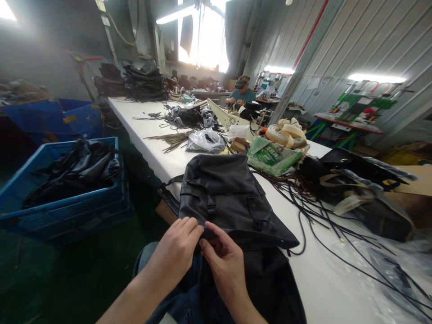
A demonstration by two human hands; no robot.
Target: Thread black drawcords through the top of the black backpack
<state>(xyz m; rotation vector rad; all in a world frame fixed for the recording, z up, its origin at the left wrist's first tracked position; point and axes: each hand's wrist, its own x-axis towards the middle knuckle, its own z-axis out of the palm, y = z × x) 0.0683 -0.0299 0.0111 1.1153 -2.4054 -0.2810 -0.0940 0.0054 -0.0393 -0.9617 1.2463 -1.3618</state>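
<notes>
Head view: left hand [185, 234], fingers bent, pinches the bag's [229, 177] rim. Bag lies over the table's [317, 274] near edge; its buckle [211, 204] is on, rim work seems unfinished. Right hand [227, 258] curls half-open there, grip unclear.

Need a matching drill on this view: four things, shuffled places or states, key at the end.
Things
1. Black leather-look bag
2. Blue plastic crate with crumpled black material inside
3. Green-and-white printed container
4. Long thin black cords

Places or states
A. Topped with coiled beige strips
B. Left hand and right hand at its near edge
C. Spread in loose strands across the white table
D. Off the table, at the picture's left

Pairs: 1-B, 2-D, 3-A, 4-C
</notes>
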